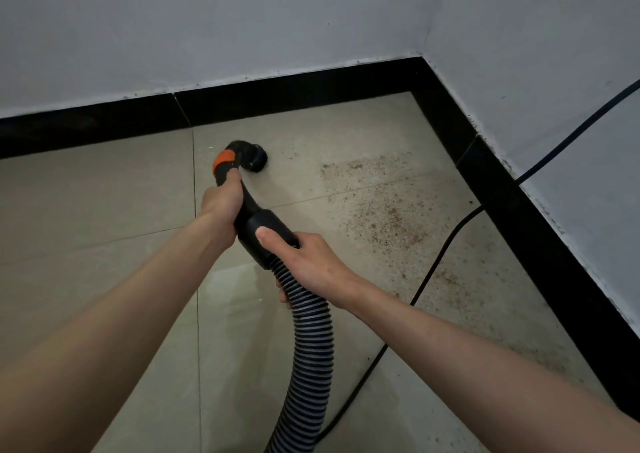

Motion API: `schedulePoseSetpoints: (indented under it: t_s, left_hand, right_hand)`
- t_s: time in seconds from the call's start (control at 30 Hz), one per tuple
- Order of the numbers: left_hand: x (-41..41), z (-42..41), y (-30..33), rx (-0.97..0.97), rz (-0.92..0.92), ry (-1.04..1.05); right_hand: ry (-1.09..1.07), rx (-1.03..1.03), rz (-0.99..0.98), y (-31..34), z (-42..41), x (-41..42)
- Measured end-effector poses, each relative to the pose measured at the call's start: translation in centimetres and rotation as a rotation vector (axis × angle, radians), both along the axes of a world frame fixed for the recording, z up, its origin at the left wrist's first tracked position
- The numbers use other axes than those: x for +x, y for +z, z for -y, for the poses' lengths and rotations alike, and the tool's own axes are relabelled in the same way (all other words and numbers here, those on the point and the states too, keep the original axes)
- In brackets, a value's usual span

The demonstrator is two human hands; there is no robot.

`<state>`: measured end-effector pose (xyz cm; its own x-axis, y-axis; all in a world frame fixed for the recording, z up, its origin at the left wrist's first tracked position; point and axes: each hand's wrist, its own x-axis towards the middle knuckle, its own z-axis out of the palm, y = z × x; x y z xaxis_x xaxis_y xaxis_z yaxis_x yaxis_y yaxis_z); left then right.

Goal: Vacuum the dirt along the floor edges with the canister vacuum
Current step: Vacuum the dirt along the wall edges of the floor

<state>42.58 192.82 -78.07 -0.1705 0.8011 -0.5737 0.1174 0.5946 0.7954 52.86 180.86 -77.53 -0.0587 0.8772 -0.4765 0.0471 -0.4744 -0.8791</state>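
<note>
A black vacuum nozzle [257, 158] with an orange band sits low over the beige tiled floor, a short way out from the far skirting. My left hand [221, 200] grips the curved handle just behind the orange band. My right hand [304, 262] holds the black cuff where the ribbed grey hose [308, 355] joins, thumb on top. Brown dirt [381, 210] is scattered over the tiles to the right of the nozzle, spreading toward the right wall. The canister itself is out of view.
Black skirting [294, 88] runs along the far wall and the right wall, meeting in a corner at upper right. A thin black power cord [429, 272] crosses the floor and climbs the right wall. The hose trails off the bottom edge.
</note>
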Motion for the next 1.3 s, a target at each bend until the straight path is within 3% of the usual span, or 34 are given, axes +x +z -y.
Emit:
schedulePoseSetpoints:
  t_s: [0.4, 0.73, 1.0, 1.17, 1.3]
  left_hand:
    - [4.6, -0.1, -1.0, 0.020, -0.030, -0.130]
    - [3.8, -5.3, -0.8, 0.057, -0.036, 0.017]
    - [7.2, -4.2, -2.3, -0.006, 0.074, -0.213]
    - [9.9, -5.2, -2.1, -0.033, 0.179, -0.252]
    - [12.9, -6.9, -2.3, -0.010, 0.144, -0.294]
  right_hand:
    - [-0.163, -0.039, 0.007, -1.9, 0.3, 2.2]
    - [-0.062, -0.013, 0.040, -1.1, -5.8, 2.6]
    - [-0.181, -0.048, 0.079, -2.6, -3.1, 4.8]
    - [-0.245, -0.035, 0.142, -2.7, -4.2, 8.4]
    - [-0.371, -0.062, 0.124, -3.4, -5.3, 10.2]
